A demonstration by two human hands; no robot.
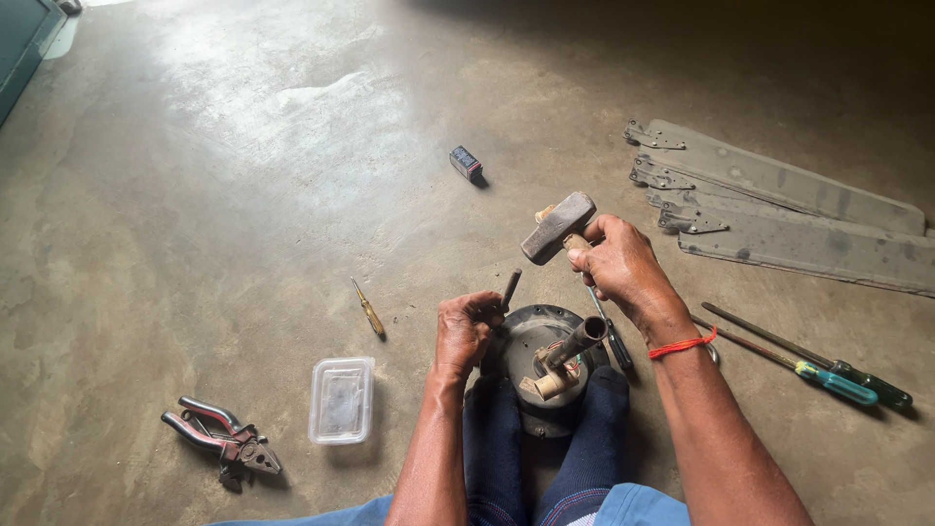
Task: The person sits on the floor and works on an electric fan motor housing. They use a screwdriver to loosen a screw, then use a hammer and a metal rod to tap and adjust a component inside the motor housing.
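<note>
On the concrete floor (195, 195): red-handled pliers (222, 440) at lower left, a clear plastic box (342, 399) beside them, a small yellow screwdriver (369, 310) near centre, grey fan blades (779, 205) upper right, two green-handled screwdrivers (828, 375) below these.

The hammer (557, 226) has a worn grey metal head and a pale wooden handle. It is raised off the floor above and just right of the motor, head tilted down to the left, the handle clasped close under the head.

The punch (510, 289) is a short, dark metal rod, standing nearly upright with a slight lean to the right, its top end poking out of the fist, beside the motor's upper left edge.

The motor (545, 365) is a round, dark, dusty housing lying flat on the floor, pinched between two dark-socked feet. A rusty tube-like shaft (575, 346) juts from its centre, slanting up to the right.
</note>
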